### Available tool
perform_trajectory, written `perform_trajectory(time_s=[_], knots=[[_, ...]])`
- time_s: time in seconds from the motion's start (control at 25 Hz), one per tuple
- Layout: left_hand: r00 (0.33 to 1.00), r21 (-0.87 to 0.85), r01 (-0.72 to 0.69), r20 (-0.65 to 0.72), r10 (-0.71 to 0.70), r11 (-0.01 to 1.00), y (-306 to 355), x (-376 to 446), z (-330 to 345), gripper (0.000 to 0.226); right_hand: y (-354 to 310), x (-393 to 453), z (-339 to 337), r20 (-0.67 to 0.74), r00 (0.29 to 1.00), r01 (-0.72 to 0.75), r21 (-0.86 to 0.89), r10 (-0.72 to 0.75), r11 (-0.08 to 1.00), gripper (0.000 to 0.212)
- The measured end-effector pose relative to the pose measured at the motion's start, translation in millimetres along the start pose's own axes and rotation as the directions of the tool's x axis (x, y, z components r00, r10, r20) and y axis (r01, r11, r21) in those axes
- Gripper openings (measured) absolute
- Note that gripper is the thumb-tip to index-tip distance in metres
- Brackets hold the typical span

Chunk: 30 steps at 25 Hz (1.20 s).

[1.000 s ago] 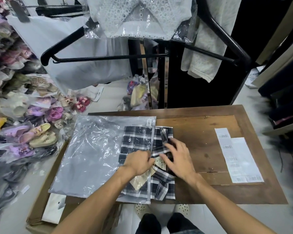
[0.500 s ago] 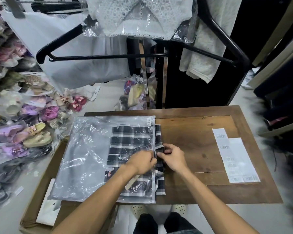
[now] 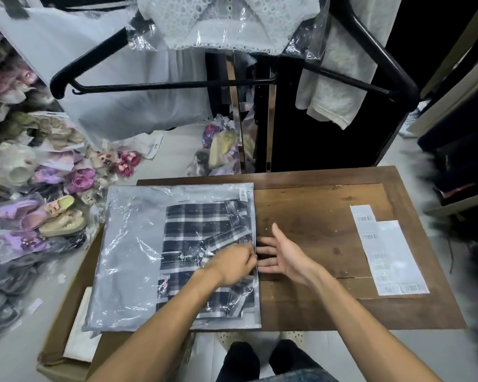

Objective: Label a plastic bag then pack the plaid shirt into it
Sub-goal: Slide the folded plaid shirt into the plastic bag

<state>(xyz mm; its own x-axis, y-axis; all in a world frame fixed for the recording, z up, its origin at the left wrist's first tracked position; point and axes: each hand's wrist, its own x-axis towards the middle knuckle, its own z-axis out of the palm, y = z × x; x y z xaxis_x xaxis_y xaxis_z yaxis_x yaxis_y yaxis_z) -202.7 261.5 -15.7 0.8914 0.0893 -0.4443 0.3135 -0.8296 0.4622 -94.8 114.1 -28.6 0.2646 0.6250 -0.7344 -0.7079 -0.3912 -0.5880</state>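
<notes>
Plastic bag (image 3: 127, 260): a clear bag lying flat on the left part of the wooden worktop (image 3: 329, 307), its left side hanging out past the worktop's edge; its open mouth runs along its right edge.
Bag contents: the folded plaid shirt (image 3: 202, 230), dark with white checks, lies wholly inside, in the right half of the bag up against the mouth; the left half of the bag holds nothing that can be seen.
Bag label: a small barcode sticker (image 3: 243, 193) sits at the bag's far right corner.
Left hand (image 3: 232, 267): rests on top of the bag at the mouth edge, its grip pinched together on the plastic there, over the shirt.
Right hand (image 3: 283, 256): just beside the bag's mouth, palm turned up, fingers spread apart and holding nothing; the fingertips point toward the opening, and whether they touch the plastic cannot be told.
Label sheets (image 3: 387, 255): two white strips with printed barcodes lie flat on the right part of the worktop, well apart from the bag.
Cardboard box (image 3: 64, 334): on the floor under the bag's overhanging side, with a pale flat item inside it.
Floor at left: a heap of bagged shoes (image 3: 39, 210), purple, pink and cream.
Behind the worktop: a black hanger (image 3: 177, 84) in front of hanging garments wrapped in clear plastic.
</notes>
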Motion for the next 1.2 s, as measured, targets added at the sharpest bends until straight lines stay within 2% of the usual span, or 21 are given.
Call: perform_trajectory(time_s=[0.16, 0.32, 0.4, 0.72, 0.92, 1.08, 1.2], knots=[[0.999, -0.003, 0.009, -0.044, -0.009, 1.000, 0, 0, -4, 0.024, -1, 8, -10, 0.031, 0.999, 0.012, 0.095, -0.015, 0.995, 0.085], [0.999, -0.042, -0.008, -0.035, 0.006, 0.999, 5, 0, -2, 0.023, 2, 12, -11, 0.245, 0.968, -0.096, 0.189, 0.048, 0.977, 0.093], [1.000, -0.078, -0.010, -0.024, 0.008, 0.997, 6, 0, 0, 0.022, 3, 16, -4, 0.302, 0.952, -0.116, 0.201, 0.051, 0.973, 0.099], [1.000, -0.040, -0.019, -0.017, 0.018, 0.999, 11, 3, -6, 0.023, 1, 41, 11, 0.364, 0.925, -0.207, 0.247, 0.107, 0.947, 0.113], [1.000, -0.073, 0.030, 0.005, -0.030, 0.997, 10, 5, -6, 0.024, -2, 47, 6, 0.376, 0.920, -0.209, 0.234, 0.109, 0.950, 0.110], [0.996, -0.146, 0.079, 0.047, -0.073, 0.986, 4, 15, -19, 0.033, -18, 51, -10, 0.255, 0.966, -0.079, 0.091, 0.053, 0.993, 0.093], [0.991, -0.180, 0.131, -0.003, -0.134, 0.975, -6, 29, -44, 0.030, -40, 62, -23, 0.034, 0.990, 0.132, 0.089, -0.136, 0.987, 0.066]])
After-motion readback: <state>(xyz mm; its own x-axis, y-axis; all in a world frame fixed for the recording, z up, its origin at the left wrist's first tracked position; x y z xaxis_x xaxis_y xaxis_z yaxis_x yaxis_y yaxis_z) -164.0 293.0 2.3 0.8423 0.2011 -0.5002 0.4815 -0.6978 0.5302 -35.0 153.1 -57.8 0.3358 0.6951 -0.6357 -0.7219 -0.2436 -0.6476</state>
